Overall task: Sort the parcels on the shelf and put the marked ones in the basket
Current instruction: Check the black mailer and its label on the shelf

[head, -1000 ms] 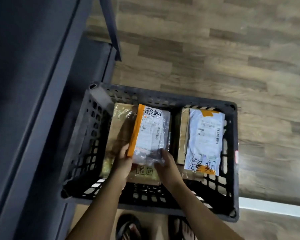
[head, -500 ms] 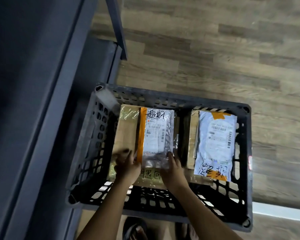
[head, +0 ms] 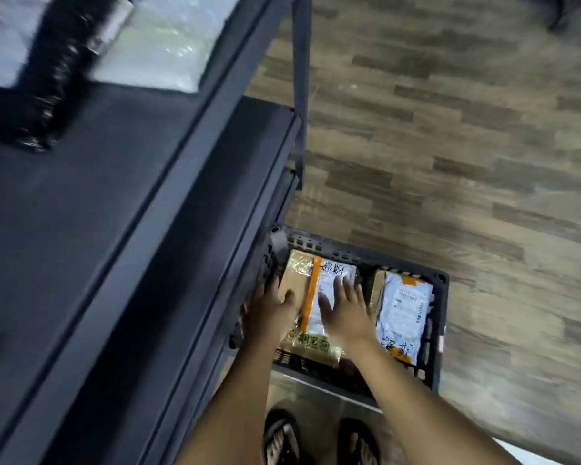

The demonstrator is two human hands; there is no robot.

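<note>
Change from the previous frame: the left hand (head: 270,308) and right hand (head: 344,307) no longer grip the near end of the orange-striped mailer (head: 336,273). Their fingers are now straight and spread, the left over the left cardboard box (head: 291,281), the right over that mailer.

Count: one basket (head: 439,330) on the floor (head: 450,146) beside the shelf (head: 131,213). It holds two marked mailers, the second mailer (head: 405,310) at right, each on a cardboard box. On the shelf are one pale parcel (head: 161,38) and one black parcel (head: 54,68), both blurred.

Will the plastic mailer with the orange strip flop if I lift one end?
Probably floppy: the plastic mailer looks like thin film. Its glossy surface may slide on the cardboard box under it. Likely light, since it lies flat.
</note>
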